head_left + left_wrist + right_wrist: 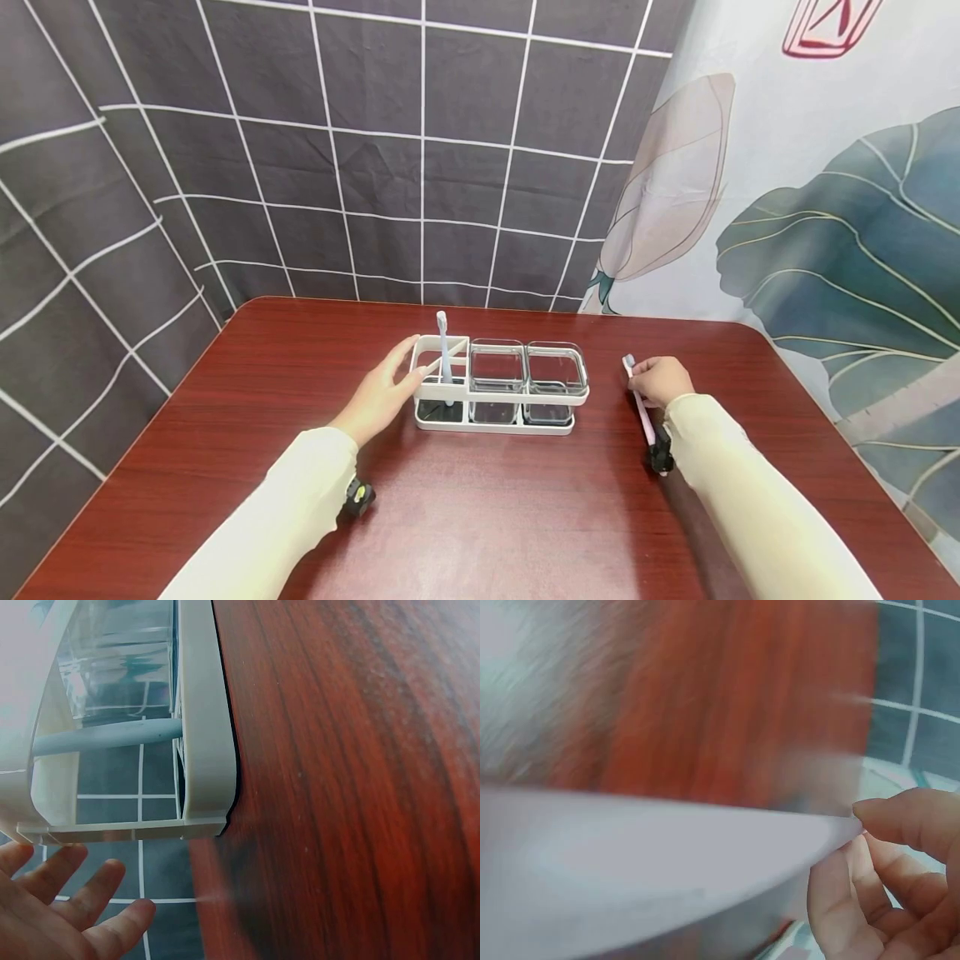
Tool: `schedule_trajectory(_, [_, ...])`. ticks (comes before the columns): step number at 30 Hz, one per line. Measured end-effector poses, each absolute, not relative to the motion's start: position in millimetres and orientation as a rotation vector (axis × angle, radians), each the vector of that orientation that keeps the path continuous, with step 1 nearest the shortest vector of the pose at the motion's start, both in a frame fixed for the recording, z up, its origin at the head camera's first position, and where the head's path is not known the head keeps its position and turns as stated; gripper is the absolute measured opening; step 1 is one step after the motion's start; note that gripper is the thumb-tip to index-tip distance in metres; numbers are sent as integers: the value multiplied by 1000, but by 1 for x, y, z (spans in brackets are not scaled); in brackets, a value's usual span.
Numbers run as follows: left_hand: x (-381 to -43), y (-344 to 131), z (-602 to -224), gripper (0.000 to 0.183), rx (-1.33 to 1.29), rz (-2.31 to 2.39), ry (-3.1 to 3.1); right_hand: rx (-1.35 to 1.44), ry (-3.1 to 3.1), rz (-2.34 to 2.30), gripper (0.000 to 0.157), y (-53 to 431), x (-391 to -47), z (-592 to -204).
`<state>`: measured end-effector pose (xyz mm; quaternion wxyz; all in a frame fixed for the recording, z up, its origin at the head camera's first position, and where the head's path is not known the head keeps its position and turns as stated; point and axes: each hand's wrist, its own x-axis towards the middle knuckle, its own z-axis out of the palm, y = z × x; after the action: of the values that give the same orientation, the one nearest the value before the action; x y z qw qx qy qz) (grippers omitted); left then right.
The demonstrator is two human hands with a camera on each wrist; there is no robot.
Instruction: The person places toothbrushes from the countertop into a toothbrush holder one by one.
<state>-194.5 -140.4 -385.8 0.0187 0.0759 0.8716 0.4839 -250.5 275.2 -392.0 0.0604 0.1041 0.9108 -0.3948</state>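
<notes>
A white toothbrush holder [517, 399] stands on the table, a blue toothbrush [443, 346] leaning upright in its left compartment. My left hand [377, 400] is at the holder's left end, its thumb by the front rim and the other fingers toward the back corner. In the left wrist view, those spread fingers [105, 889] lie right at the end bar. To the right of the holder, my right hand [662, 382] pinches a pink toothbrush [645, 421] near its head, between thumb and fingertips. Its handle slants back toward the wrist, large and blurred in the right wrist view.
Two clear glass cups [498, 386] sit side by side in the holder's middle and right places. The reddish-brown table [480, 517] ends at a dark grid-patterned curtain [375, 175]. A floral cloth [690, 275] hangs at the right. Each wrist carries a small black camera [360, 497].
</notes>
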Motion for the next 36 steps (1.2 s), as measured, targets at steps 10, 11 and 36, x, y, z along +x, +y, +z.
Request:
schedule_trajectory(10, [-194, -141, -386, 62, 259, 1503, 2715, 241, 2770, -1542, 34, 249, -247, -347])
schedule_trajectory(11, [-193, -141, -386, 62, 263, 1503, 2716, 234, 2780, -1565, 34, 246, -247, -342])
schedule_trajectory(36, [-194, -140, -384, 62, 242, 1505, 2711, 18, 2486, -2436, 19, 199, -226, -267])
